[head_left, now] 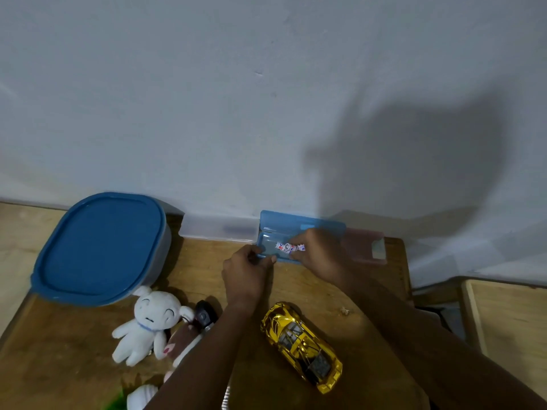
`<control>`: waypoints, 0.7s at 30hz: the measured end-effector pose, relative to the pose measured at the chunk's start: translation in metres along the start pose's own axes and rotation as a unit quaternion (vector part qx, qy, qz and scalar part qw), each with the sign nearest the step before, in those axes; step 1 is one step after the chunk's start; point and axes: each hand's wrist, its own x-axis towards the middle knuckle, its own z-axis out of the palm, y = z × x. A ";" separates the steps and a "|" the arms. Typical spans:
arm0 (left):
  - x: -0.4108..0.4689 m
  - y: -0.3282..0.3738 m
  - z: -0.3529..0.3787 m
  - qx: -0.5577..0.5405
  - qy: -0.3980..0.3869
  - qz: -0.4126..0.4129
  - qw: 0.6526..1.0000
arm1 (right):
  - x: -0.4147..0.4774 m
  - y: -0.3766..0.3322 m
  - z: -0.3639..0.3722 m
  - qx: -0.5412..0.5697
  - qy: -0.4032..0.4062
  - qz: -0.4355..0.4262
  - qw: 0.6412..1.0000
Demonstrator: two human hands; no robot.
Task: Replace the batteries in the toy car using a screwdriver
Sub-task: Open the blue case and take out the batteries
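A shiny yellow-gold toy car lies on the wooden table, wheels down, close to me between my forearms. At the back by the wall a small blue plastic box stands open. My left hand grips the box's near left edge. My right hand reaches into the box and pinches white batteries with red and blue print. No screwdriver is visible.
A large container with a blue lid sits at the left. A clear box and a pink box flank the blue one along the wall. A white plush toy and a dark key fob lie near left.
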 end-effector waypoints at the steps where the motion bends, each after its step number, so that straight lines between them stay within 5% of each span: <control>1: -0.001 0.000 0.000 0.001 0.001 0.001 1.000 | -0.007 0.001 -0.002 0.016 -0.024 -0.004 1.000; 4: -0.003 0.001 0.000 0.007 0.005 0.002 1.000 | -0.030 0.005 0.009 -0.028 -0.078 -0.003 0.997; 14: -0.006 0.004 0.001 0.006 -0.002 0.010 1.000 | -0.053 0.018 0.032 -0.166 -0.007 -0.049 0.985; 21: -0.006 0.005 0.001 0.013 0.003 0.018 1.000 | -0.069 0.036 0.028 -0.116 0.038 -0.096 0.988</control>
